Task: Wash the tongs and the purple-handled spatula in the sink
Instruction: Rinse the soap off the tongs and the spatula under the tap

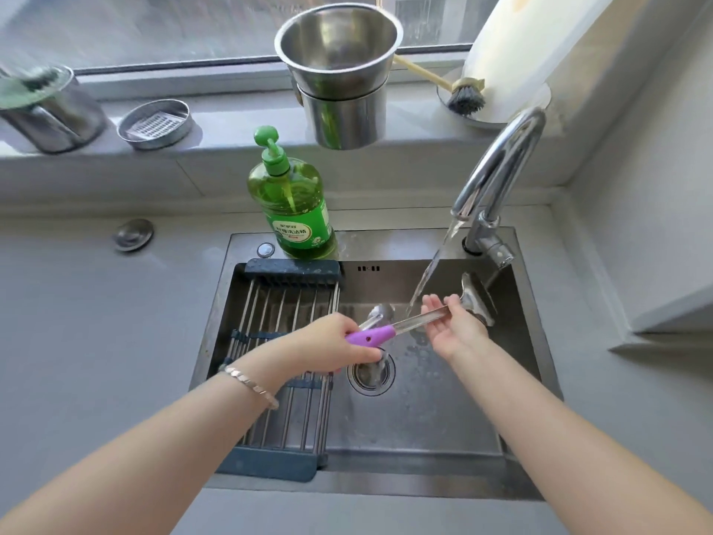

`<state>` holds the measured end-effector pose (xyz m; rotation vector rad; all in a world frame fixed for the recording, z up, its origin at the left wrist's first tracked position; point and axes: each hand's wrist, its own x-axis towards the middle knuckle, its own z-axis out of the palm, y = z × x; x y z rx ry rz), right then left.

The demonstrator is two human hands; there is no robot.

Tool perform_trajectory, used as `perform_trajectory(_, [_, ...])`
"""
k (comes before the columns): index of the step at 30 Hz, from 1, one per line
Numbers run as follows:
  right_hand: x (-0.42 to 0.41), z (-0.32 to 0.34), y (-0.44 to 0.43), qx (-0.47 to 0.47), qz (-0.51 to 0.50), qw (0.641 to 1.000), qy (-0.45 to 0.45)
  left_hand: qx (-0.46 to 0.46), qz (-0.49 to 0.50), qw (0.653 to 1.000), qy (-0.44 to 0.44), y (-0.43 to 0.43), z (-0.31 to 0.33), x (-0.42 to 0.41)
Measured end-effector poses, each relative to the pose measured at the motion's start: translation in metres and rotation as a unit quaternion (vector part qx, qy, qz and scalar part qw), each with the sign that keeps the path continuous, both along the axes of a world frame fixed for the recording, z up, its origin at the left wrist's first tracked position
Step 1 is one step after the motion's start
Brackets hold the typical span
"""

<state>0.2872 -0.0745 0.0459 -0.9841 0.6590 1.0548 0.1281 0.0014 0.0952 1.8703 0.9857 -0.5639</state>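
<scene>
Over the steel sink I hold the spatula across the basin. Its purple handle is gripped by my left hand, and its metal shaft runs right to a steel blade. Water from the faucet falls onto the shaft. My right hand lies palm up under the shaft, fingers fairly straight, touching it near the blade. A shiny metal piece, probably the tongs, lies in the basin behind the purple handle, mostly hidden.
A roll-up drying rack covers the sink's left part. The drain sits below the handle. A green dish-soap bottle stands on the back rim. Steel pots, a grater tin and a dish brush line the window ledge.
</scene>
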Motion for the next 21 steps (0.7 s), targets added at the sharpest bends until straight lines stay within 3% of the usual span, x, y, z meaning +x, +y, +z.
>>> perform_trajectory(6, [-0.019,0.011,0.016,0.057,-0.026,0.992,0.113,0.218,-0.093,0.970,0.054,-0.001,0.016,0.063])
perform_trajectory(13, [0.012,-0.001,0.016,0.014,-0.162,0.953,0.255,0.081,-0.147,0.983,0.076,0.017,0.046,0.103])
perform_trajectory(17, [0.013,-0.008,0.016,0.011,-0.180,0.954,0.238,0.139,-0.150,0.975,0.081,0.016,0.036,0.103])
perform_trajectory(21, [0.007,-0.009,0.013,0.016,-0.174,0.963,0.205,0.234,-0.179,0.947,0.127,0.009,0.024,0.105])
